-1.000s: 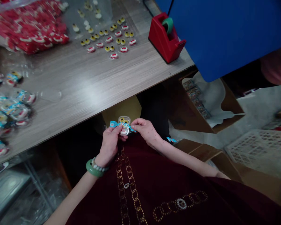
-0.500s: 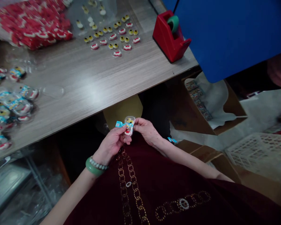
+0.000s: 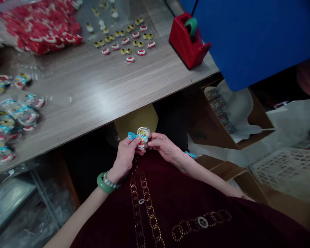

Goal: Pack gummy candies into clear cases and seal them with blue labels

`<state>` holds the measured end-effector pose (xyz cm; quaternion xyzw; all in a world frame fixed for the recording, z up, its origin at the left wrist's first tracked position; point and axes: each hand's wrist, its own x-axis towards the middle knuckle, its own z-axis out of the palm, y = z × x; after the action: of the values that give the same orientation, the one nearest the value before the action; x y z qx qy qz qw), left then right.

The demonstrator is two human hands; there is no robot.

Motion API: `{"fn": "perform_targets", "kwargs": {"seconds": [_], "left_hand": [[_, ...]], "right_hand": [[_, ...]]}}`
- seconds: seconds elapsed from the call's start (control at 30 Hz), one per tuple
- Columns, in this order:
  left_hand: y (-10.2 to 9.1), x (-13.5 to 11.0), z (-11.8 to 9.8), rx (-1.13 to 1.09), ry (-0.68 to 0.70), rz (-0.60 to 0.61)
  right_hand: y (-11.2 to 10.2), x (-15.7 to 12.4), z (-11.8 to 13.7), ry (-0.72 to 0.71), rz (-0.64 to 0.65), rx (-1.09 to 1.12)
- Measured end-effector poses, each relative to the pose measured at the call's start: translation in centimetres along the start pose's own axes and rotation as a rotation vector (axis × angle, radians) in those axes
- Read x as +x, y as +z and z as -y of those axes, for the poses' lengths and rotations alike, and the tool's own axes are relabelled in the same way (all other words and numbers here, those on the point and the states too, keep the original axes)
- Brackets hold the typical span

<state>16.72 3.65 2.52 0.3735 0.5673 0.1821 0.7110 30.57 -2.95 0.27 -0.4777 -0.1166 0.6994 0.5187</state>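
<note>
Between my hands sits a clear plastic blister pack (image 3: 143,137) holding a yellow-and-red candy piece, with a blue printed paper card. My left hand (image 3: 125,155) pinches its lower left side, and a blue tab of the card (image 3: 130,135) sticks out past my fingers. My right hand (image 3: 162,146) grips the pack's right side. Both hands are held low over my dark red sequinned garment (image 3: 144,206), below the table edge. The pack's lower part is hidden by my fingers.
A wood-grain table (image 3: 93,82) holds loose yellow and red pieces, a red bagged heap, finished packs and a red tape dispenser (image 3: 187,41). A blue panel (image 3: 250,38) hangs at upper right. A cardboard box (image 3: 222,120) and white plastic crate (image 3: 284,168) stand at right.
The pack has turned slightly and now sits lower, with the blue tab shorter beside my left fingers. Both hands have drawn closer around it.
</note>
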Motion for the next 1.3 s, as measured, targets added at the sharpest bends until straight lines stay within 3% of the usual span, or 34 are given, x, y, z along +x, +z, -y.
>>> {"fn": "perform_targets", "kwargs": {"seconds": [0.1, 0.2, 0.4, 0.7, 0.87, 0.97, 1.2, 1.3], "left_hand": [[0.1, 0.1, 0.1, 0.024, 0.043, -0.013], [0.0, 0.3, 0.1, -0.002, 0.057, 0.017], [-1.2, 0.6, -0.6, -0.235, -0.115, 0.174], [-1.6, 1.4, -0.6, -0.340, -0.074, 0.063], [-1.5, 1.8, -0.4, -0.323, -0.316, 0.257], [-1.6, 1.8, -0.5, -0.321, -0.358, 0.311], [-1.0, 1.0, -0.8, -0.347, -0.338, 0.217], [-1.1, 1.4, -0.5, -0.390, -0.270, 0.162]], "right_hand": [[0.1, 0.2, -0.1, 0.012, -0.008, 0.068], [0.3, 0.9, -0.6, -0.080, -0.072, 0.063], [0.5, 1.3, -0.9, -0.216, -0.118, 0.017], [0.9, 0.8, -0.5, -0.179, -0.071, -0.008], [0.7, 0.7, -0.3, -0.157, -0.059, 0.001], [0.4, 0.7, -0.3, -0.140, -0.060, -0.007], [0.5, 0.4, -0.3, -0.157, -0.155, -0.148], [0.6, 0.7, 0.0, -0.151, -0.161, -0.233]]}}
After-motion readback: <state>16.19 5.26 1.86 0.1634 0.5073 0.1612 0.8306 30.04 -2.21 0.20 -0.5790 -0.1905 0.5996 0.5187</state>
